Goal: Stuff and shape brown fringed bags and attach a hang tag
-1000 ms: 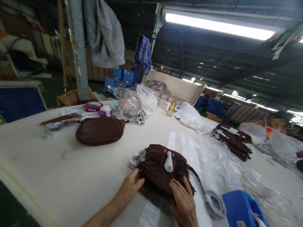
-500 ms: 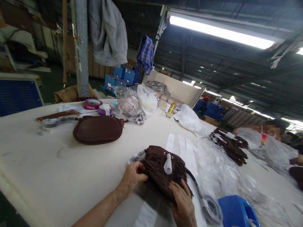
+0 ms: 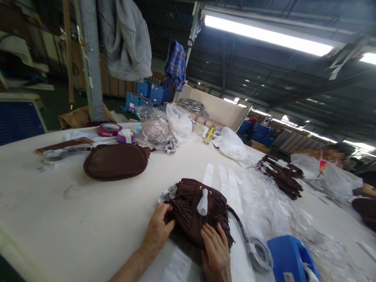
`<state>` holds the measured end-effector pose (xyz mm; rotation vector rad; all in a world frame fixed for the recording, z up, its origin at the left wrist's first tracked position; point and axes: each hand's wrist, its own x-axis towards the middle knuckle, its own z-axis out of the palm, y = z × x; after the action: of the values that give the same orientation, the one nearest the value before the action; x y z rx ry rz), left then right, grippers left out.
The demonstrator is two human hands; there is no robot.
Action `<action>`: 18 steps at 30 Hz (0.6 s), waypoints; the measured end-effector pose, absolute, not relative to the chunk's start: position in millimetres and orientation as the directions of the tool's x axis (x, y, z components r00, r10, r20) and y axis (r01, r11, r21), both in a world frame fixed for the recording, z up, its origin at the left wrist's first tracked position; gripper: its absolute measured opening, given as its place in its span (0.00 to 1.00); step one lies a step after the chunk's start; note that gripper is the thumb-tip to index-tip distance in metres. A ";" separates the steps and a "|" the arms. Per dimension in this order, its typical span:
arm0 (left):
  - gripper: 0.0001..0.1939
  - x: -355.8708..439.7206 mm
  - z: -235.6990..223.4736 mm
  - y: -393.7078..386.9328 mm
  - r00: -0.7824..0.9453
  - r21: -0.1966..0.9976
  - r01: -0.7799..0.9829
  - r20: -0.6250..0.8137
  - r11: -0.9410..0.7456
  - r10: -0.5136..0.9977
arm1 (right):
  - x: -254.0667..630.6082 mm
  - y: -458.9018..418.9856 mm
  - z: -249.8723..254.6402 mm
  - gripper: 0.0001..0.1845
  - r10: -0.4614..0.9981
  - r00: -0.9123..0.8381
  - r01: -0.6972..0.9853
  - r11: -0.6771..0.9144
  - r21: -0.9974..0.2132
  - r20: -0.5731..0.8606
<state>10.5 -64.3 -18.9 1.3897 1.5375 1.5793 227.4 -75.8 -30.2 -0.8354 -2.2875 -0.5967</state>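
A dark brown fringed handbag (image 3: 190, 211) lies on the white table before me, with a white-wrapped piece (image 3: 203, 203) hanging from the eyelets on its front. My left hand (image 3: 158, 225) pinches the fringe at the bag's left edge between thumb and fingers. Flat against the lower right of the bag rests my right hand (image 3: 216, 246), fingers stretched over the fringe. From the bag's right side runs a strap (image 3: 242, 227) that ends in a coil wrapped in clear plastic. Farther left lies a smooth brown oval bag (image 3: 116, 162), which neither hand touches.
White paper strips (image 3: 225, 180) lie behind the fringed bag. Crumpled clear plastic (image 3: 273, 207) spreads to the right, beside a blue container (image 3: 289, 258). More brown fringed pieces (image 3: 279, 174) are stacked farther right. Tape rolls (image 3: 109, 130) stand at the back left. Another person is at the far right.
My left hand has shifted slightly down the fringe at the bag's left edge. My right hand stays laid on the lower right. The whole view has shifted a little.
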 end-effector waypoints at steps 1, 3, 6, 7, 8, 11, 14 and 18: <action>0.11 11.0 -18.1 -63.5 -0.320 0.925 0.298 0.330 -0.236 0.888 | 227.7 -75.5 -31.1 0.18 0.408 -0.603 0.688 0.701 0.188 0.686; 0.11 11.8 -18.2 -61.0 -0.318 0.902 0.338 0.377 -0.267 0.870 | 227.5 -74.9 -31.8 0.18 0.413 -0.591 0.692 0.701 0.172 0.693; 0.09 12.8 -22.4 -57.8 -0.332 0.871 0.400 0.429 -0.286 0.840 | 225.0 -76.0 -32.2 0.18 0.424 -0.573 0.698 0.702 0.146 0.701; 0.08 13.2 -23.9 -57.4 -0.334 0.858 0.422 0.447 -0.292 0.830 | 223.7 -77.1 -32.5 0.18 0.439 -0.558 0.705 0.698 0.124 0.704; 0.08 13.7 -25.1 -57.5 -0.332 0.844 0.444 0.467 -0.301 0.819 | 222.3 -78.6 -33.0 0.19 0.460 -0.537 0.717 0.690 0.096 0.707; 0.09 15.5 -24.4 -60.0 -0.292 0.785 0.508 0.543 -0.353 0.787 | 218.6 -83.9 -33.8 0.19 0.512 -0.469 0.759 0.650 0.032 0.719; 0.11 15.9 -18.3 -63.3 -0.209 0.710 0.560 0.619 -0.426 0.758 | 216.7 -88.1 -32.9 0.19 0.515 -0.436 0.784 0.619 0.032 0.738; 0.11 11.1 -14.1 -64.3 -0.135 0.642 0.608 0.664 -0.467 0.735 | 213.8 -90.0 -31.0 0.19 0.506 -0.415 0.798 0.601 0.036 0.756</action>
<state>11.1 -64.3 -14.1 1.9851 1.5541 1.6734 213.8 -90.0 -31.0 -1.0266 -2.1008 -0.5149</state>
